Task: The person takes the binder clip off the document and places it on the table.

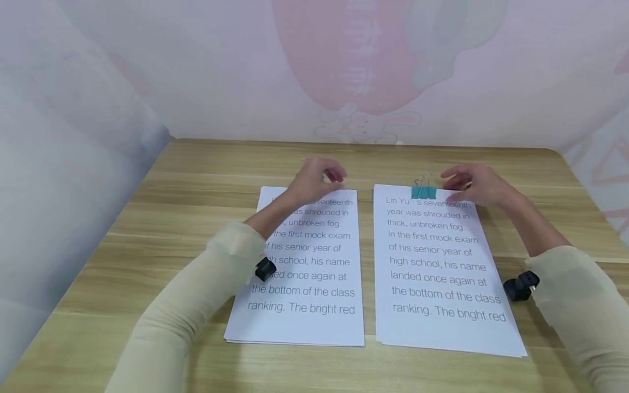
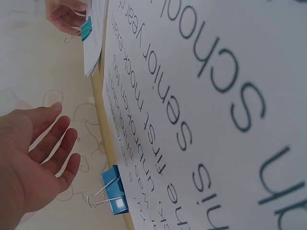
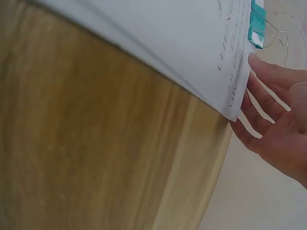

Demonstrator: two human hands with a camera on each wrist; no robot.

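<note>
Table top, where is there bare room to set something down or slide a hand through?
Bare table lies left of the left paper stack, right of the right paper stack, and along the far edge by the wall. The gap between the stacks is narrow. It is crowded at the stacks' top edges, around the left hand, right hand and teal binder clip.

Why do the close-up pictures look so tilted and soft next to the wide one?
Head view: even, soft light, faint shadows, both paper stacks sharp, edges slightly bowed by the wide lens. Left wrist view: rotated, the print huge and slightly soft, the teal binder clip and left hand clear. Right wrist view: the wooden table smeared out of focus, the right hand clearer.
</note>
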